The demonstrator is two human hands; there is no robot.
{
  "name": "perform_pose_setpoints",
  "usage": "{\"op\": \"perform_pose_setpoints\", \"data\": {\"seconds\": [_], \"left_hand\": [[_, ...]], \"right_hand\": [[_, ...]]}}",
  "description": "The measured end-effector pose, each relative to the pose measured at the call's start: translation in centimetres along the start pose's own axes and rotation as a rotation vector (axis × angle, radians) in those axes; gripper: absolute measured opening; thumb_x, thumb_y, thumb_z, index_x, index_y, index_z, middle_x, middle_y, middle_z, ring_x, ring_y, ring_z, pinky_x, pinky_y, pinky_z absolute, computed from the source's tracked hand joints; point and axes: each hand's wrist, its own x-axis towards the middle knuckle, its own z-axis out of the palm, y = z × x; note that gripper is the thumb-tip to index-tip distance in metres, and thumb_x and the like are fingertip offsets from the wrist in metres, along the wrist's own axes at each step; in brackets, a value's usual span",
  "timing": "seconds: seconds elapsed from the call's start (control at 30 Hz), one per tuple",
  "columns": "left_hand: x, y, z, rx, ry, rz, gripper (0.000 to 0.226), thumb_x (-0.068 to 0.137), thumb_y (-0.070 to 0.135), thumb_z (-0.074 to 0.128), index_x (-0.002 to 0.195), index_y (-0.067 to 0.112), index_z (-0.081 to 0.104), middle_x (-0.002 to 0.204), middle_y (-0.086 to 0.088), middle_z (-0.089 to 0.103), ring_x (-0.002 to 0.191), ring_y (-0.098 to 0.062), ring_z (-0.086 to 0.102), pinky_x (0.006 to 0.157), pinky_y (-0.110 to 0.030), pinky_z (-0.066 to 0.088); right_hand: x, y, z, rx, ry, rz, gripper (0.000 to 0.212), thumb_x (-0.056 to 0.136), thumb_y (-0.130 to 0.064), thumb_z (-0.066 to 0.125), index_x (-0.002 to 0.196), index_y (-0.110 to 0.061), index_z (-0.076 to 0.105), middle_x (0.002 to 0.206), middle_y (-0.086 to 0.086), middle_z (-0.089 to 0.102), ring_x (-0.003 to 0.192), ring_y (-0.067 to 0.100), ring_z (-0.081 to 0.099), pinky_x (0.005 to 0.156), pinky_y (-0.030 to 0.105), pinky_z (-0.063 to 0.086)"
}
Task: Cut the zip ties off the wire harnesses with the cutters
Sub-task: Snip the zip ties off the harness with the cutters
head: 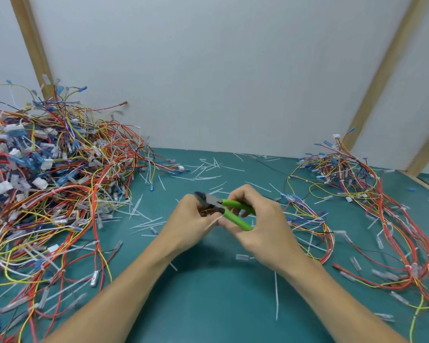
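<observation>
Right hand (260,226): the green handles of the cutters (223,206) are gripped by curled fingers and thumb, so that the tool can be squeezed one-handed; the handles are seen slightly spread.
Cutter head: the dark head is pointed left, toward the other hand, just above its knuckles; whether the blades are closed cannot be told.
Left hand (191,219): the fingers are curled round something small at the cutter head, and a pale zip tie (212,222) is seen sticking out from between the two hands. A bit of red wire is glimpsed in the grip, apparently held steady for the cut.
Harness in hand: it appears to be the one trailing from behind the right hand to the right across the green mat (208,293), probably drawn from the small pile on that side.
Large wire pile (47,169): it is heaped on the left against the wall, well apart from the hands; which pile is finished cannot be told.
Small wire pile (357,189): it is spread on the right, kept separate from the left heap, presumably so done and undone work are not mixed.
Cut-off ties (206,169): many pale strips are scattered over the mat beyond and beside the hands, so the job is judged well under way.
</observation>
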Motion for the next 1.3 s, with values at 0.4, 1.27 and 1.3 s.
{"op": "perform_pose_setpoints", "data": {"seconds": [0.4, 1.27, 1.3], "left_hand": [[-0.7, 1.0, 1.0, 0.268, 0.578, 0.535, 0.02, 0.091, 0.027, 0.06, 0.074, 0.017, 0.064, 0.067, 0.012, 0.055, 0.063, -0.013, 0.05, 0.063, -0.025, 0.039], [0.6, -0.7, 2.3, -0.567, 0.36, -0.257, 0.007, 0.088, 0.013, 0.072, 0.083, 0.011, 0.067, 0.081, -0.003, 0.076, 0.046, -0.009, 0.049, 0.041, -0.02, 0.035], [0.7, -0.8, 1.9, -0.577, 0.412, -0.257, 0.006, 0.088, 0.012, 0.072, 0.084, 0.01, 0.067, 0.079, -0.001, 0.075, 0.047, -0.008, 0.049, 0.042, -0.019, 0.036]], "right_hand": [[0.6, 1.9, 0.5, 0.317, 0.297, 0.343, 0.019, 0.092, -0.001, 0.069, 0.088, -0.013, 0.055, 0.07, -0.001, 0.064, 0.068, 0.026, 0.068, 0.068, 0.045, 0.059], [1.1, 1.8, -1.4, 0.286, 0.298, 0.429, 0.03, 0.095, -0.041, 0.072, 0.095, -0.013, 0.065, 0.086, 0.003, 0.074, 0.065, 0.014, 0.071, 0.062, 0.036, 0.056], [1.0, 1.9, -1.7, 0.189, 0.287, 0.38, 0.031, 0.092, -0.05, 0.07, 0.092, -0.019, 0.067, 0.084, -0.001, 0.074, 0.067, 0.012, 0.072, 0.063, 0.036, 0.058]]}}
